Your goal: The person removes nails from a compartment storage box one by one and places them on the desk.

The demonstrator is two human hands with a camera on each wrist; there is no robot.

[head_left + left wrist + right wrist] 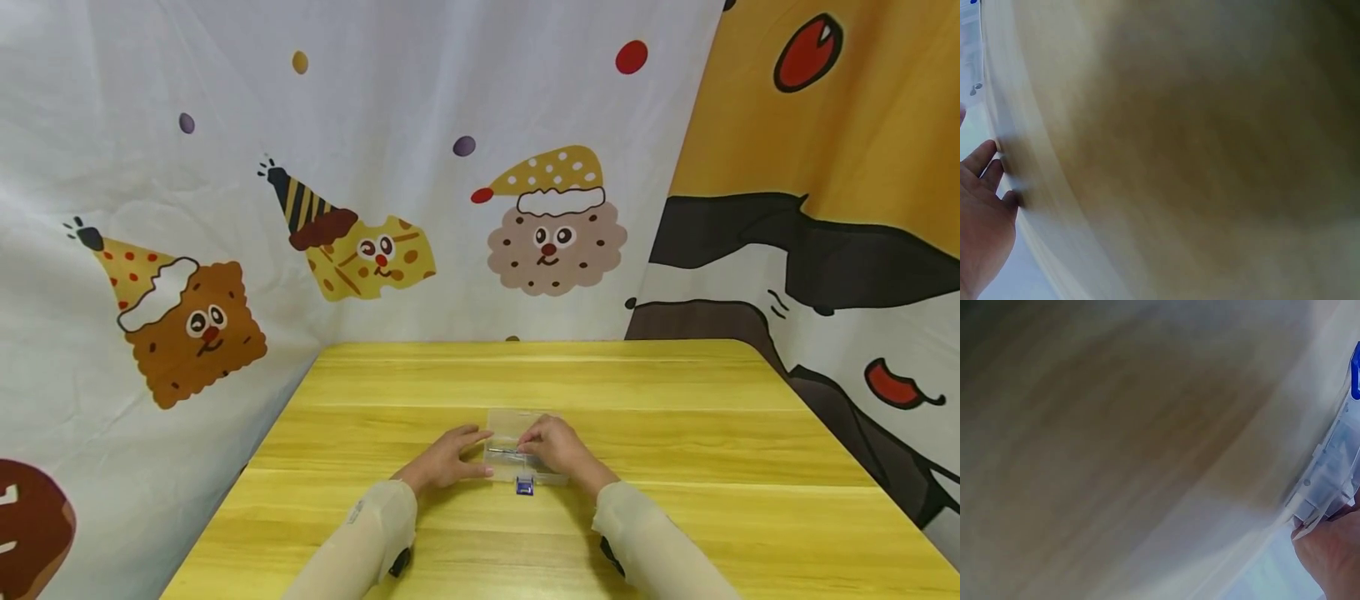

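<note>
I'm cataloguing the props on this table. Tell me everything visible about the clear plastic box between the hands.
The clear plastic box is small, flat and see-through, with a blue latch on its near edge. It lies on the yellow wooden table, its lid seemingly open toward the far side. Something thin and metallic shows inside; what it is cannot be told. The left hand touches its left edge, and the right hand rests on its right side.

Yellow wooden table (675, 392); cartoon-print cloth backdrop (225, 167) behind.

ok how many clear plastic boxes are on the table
1: the clear plastic box sits on the yellow table between the left hand and right hand; nothing else like it shows.
</note>
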